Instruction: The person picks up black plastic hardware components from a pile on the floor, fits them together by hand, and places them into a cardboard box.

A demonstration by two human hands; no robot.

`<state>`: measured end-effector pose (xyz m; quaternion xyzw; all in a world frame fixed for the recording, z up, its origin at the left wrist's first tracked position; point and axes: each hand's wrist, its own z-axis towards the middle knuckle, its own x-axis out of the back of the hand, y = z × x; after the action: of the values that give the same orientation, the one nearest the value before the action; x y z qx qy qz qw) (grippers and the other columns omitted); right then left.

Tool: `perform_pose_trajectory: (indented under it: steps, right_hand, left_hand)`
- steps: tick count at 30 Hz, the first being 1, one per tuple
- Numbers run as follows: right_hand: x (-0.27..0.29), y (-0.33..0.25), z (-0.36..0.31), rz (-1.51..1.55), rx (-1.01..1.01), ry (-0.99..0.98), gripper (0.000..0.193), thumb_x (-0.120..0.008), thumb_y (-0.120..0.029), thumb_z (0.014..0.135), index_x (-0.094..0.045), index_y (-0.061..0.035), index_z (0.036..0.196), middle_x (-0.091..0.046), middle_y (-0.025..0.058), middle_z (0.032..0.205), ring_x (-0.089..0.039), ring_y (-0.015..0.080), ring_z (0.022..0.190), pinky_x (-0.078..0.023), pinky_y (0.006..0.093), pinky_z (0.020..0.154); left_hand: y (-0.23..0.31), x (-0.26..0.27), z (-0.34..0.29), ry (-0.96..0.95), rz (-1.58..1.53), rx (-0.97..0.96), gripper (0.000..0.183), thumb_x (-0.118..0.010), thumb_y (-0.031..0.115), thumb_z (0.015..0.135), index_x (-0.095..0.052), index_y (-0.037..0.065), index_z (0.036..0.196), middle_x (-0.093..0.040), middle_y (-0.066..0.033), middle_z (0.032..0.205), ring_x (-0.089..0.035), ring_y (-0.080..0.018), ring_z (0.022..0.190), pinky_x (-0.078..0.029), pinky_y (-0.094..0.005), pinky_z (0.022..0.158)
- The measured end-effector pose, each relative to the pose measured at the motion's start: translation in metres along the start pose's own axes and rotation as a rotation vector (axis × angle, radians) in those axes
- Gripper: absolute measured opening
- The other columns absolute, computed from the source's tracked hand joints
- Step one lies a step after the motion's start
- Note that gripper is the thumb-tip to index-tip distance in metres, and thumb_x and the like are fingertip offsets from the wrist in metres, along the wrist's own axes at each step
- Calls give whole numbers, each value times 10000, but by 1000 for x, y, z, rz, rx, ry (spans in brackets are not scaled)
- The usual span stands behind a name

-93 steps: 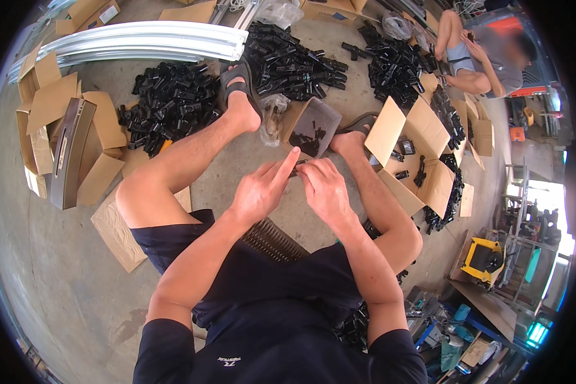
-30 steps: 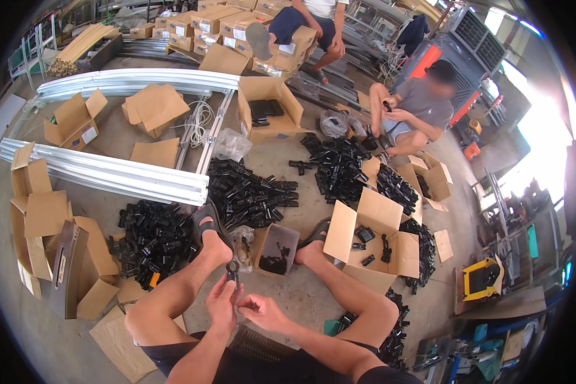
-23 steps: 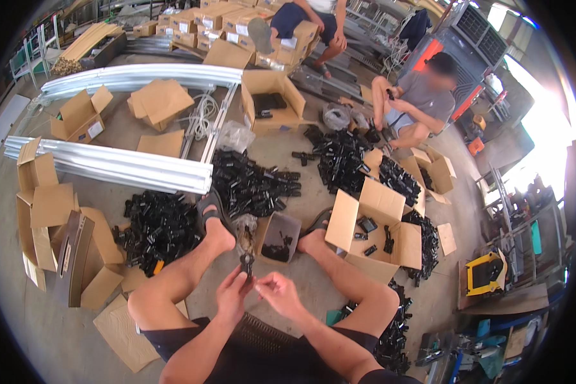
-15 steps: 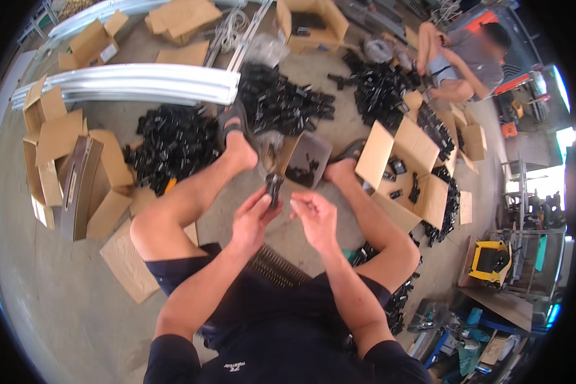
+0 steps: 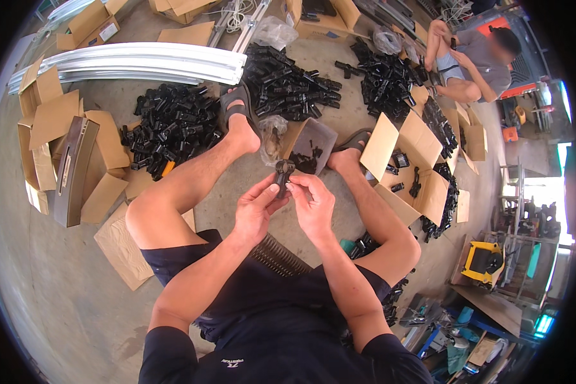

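In front of my lower legs, my left hand (image 5: 255, 214) grips a small black part (image 5: 283, 171) with a rounded, forked top end. It looks like a clamp or bracket; its exact kind is not clear. My right hand (image 5: 313, 205) meets it from the other side, thumb and fingertips pinched against the part. Whether a smaller piece sits between those fingertips cannot be seen. Just beyond the hands stands a small open box (image 5: 327, 136) with dark small pieces like screws in it. A clear plastic bag (image 5: 271, 142) lies against its left side.
Heaps of black parts lie left (image 5: 173, 125), ahead (image 5: 288, 83) and farther right (image 5: 390, 83). An open carton (image 5: 419, 137) holding some parts stands by my right leg. Silver metal rails (image 5: 134, 64) and empty cartons (image 5: 51, 128) are left. Another person (image 5: 473, 64) sits far right.
My right hand has moved left and its fingertips now touch the black part. The part has been raised slightly and turned, showing its forked end. The view has shifted slightly.
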<state>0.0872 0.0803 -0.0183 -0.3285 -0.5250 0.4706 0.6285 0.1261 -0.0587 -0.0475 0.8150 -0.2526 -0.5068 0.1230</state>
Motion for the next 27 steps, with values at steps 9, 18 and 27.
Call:
perform_pose_trajectory:
  steps: [9,18,27]
  right_hand:
    - [6,-8,0,-179,139,-21,128,-718,0,888,-721,-21,1014,-702,139,953,-700,274,832,-563,337,728]
    - [7,-1,-11,-212,6,21,74,-698,-61,938,-664,-4,907,-670,132,818,-694,245,735,-532,350,636]
    - [15,-9,-9,-411,116,4,158,-685,-145,953,-632,-21,871,-640,156,804,-656,344,686,-514,440,606]
  left_hand:
    - [3,-4,-5,12,115,-57,390,-597,58,1013,-554,-47,1386,-675,-109,1241,-679,-197,1093,-578,-375,967]
    - [-4,-7,-7,10,144,-73,314,-643,10,973,-659,-31,1284,-718,-103,1166,-698,-196,1026,-604,-384,932]
    - [-7,-8,-10,18,144,-64,298,-606,8,994,-654,-17,1287,-719,-123,1174,-719,-216,1017,-620,-382,899]
